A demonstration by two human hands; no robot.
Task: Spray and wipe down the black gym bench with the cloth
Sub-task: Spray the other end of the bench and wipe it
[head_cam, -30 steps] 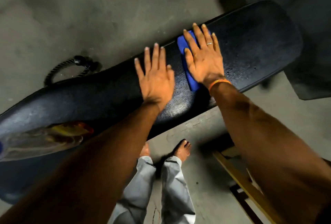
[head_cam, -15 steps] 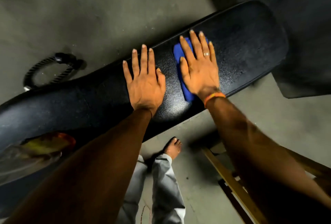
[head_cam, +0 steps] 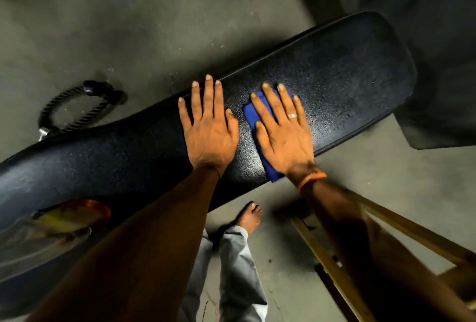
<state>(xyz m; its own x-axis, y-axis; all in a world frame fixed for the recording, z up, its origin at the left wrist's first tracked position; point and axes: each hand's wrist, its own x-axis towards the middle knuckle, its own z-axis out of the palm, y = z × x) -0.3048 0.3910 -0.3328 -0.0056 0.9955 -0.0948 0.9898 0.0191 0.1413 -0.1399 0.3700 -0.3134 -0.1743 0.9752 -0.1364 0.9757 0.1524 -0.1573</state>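
On the bench [head_cam: 347,76], mid-length: one blue cloth [head_cam: 253,115], soft and limp, likely to bunch where wet, best pinned flat under the palm, lies beneath my right hand [head_cam: 286,136], fingers spread straight; left hand [head_cam: 210,133] flat beside it, fingers straight.

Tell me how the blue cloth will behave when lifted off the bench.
Probably floppy: the blue cloth lies flattened under the right hand, hugging the bench. Likely light, since it looks thin. Possibly damp and clingy, as droplets glisten beside it.
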